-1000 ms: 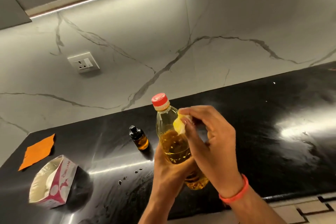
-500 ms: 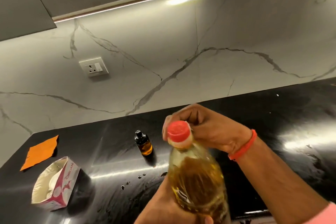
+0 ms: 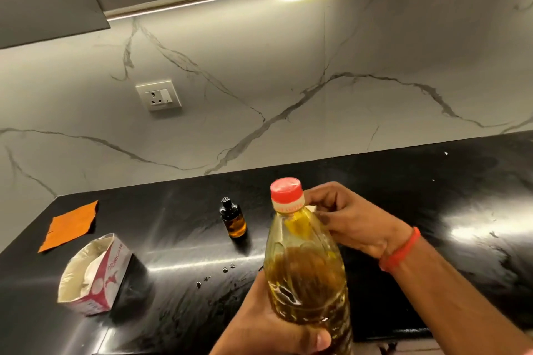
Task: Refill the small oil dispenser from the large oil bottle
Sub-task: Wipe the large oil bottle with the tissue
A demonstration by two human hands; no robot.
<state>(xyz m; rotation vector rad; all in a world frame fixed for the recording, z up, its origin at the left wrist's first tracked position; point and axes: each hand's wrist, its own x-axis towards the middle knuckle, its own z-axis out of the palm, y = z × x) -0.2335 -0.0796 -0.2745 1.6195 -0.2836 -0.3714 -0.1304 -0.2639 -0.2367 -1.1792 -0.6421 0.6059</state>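
Note:
The large clear oil bottle (image 3: 305, 274), with yellow oil and a red cap (image 3: 286, 189), is held up close to the camera above the counter's front edge. My left hand (image 3: 268, 328) grips its body from below. My right hand (image 3: 352, 222) sits behind the bottle's neck, its fingers curled at the shoulder just under the cap. The small amber oil dispenser (image 3: 233, 219), with its black dropper top on, stands upright on the black counter (image 3: 403, 196) to the left of the bottle, apart from both hands.
An open white and pink carton (image 3: 95, 274) lies on its side at the left. Behind it lies an orange cloth (image 3: 70, 225). Small dark drops (image 3: 215, 275) dot the counter near the bottle. A wall socket (image 3: 158, 95) sits on the marble backsplash.
The bottle has come up and closer to the camera. My right hand has gone from the bottle's side to behind its neck, and has slid slightly down from the cap.

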